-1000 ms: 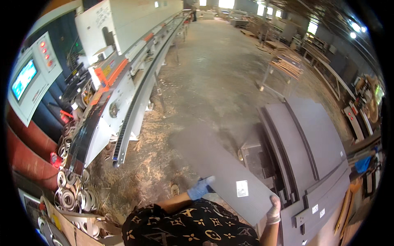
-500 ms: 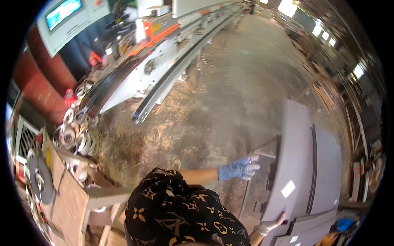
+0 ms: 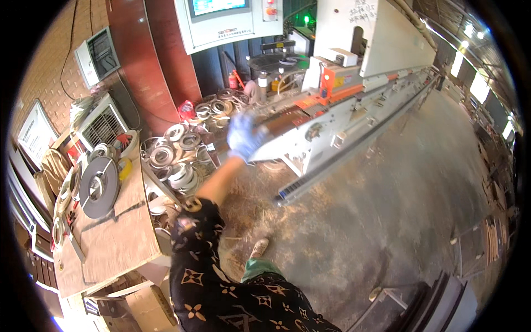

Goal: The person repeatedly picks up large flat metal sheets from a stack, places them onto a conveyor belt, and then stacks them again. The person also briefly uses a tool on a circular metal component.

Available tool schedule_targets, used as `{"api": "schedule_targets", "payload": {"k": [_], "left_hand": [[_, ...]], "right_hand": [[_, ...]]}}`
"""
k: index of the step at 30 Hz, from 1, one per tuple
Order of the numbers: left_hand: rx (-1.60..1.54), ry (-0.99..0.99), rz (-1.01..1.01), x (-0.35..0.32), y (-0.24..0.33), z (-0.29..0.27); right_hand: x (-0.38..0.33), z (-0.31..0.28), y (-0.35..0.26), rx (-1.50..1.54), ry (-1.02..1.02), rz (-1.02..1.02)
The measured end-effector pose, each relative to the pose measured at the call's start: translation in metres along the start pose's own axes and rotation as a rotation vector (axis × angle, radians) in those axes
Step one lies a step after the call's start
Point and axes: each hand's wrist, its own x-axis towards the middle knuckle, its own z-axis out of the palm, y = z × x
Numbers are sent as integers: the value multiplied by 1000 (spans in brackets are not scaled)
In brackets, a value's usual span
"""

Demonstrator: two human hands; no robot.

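Observation:
My left hand (image 3: pixel 244 137), in a blue glove, is stretched out ahead with its fingers apart and holds nothing; it is motion-blurred. It hovers by the near end of a long white and grey machine (image 3: pixel 354 119) with orange parts, just in front of a dark panel (image 3: pixel 287 119) lying on the machine's feed track. My patterned sleeve (image 3: pixel 191 221) runs back toward the lower edge. My right hand is out of the picture.
Several coils of edge tape (image 3: pixel 177 149) are piled on the floor left of the machine. A wooden bench (image 3: pixel 110 232) at left carries a large grey roll (image 3: pixel 98 187). A control cabinet with a screen (image 3: pixel 221 19) stands behind. Grey panels (image 3: pixel 442 304) are stacked at lower right.
My view has swung left, from the grey panel stack to the machine's near end. My left hand rose and reached toward the machine; my right hand left the picture.

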Motion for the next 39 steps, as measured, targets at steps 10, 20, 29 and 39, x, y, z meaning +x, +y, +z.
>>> {"api": "schedule_targets", "payload": {"k": [10, 20, 29, 39], "left_hand": [[839, 222, -2, 372, -154, -44], [929, 231, 144, 465, -220, -10], [603, 259, 333, 434, -186, 27], [515, 178, 453, 393, -165, 58]], "right_hand": [[-108, 39, 120, -354, -284, -157], [-164, 10, 197, -194, -711, 131], [-249, 29, 264, -315, -144, 51], [-224, -9, 293, -482, -322, 190]]}}
